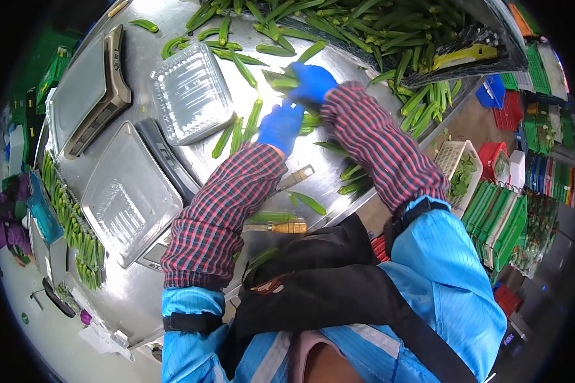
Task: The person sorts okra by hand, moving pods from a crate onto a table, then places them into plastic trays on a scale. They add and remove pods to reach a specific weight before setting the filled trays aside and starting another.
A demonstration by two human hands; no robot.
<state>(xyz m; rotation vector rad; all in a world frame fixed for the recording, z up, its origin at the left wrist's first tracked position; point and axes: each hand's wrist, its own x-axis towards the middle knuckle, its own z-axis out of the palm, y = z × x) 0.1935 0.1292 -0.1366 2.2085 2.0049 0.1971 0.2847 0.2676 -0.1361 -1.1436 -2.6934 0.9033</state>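
My right hand (314,83), in a blue glove, is closed around a few okra pods (278,80) that stick out to its left. My left hand (281,129), gloved the same way, is just below it, close over the steel table. Its fingers are blurred, and I cannot tell whether they grip anything. More okra (310,121) shows between the two hands. A clear plastic tray (191,93) sits to the left of my hands. Loose okra pods (253,121) lie between the tray and my left hand.
Okra is heaped in a black-lined container (485,60) at the upper right. Two weighing scales (86,86) (134,198) stand on the left. Knives with wooden handles (289,227) lie near the table's front edge. Crates (495,220) stand on the floor at right.
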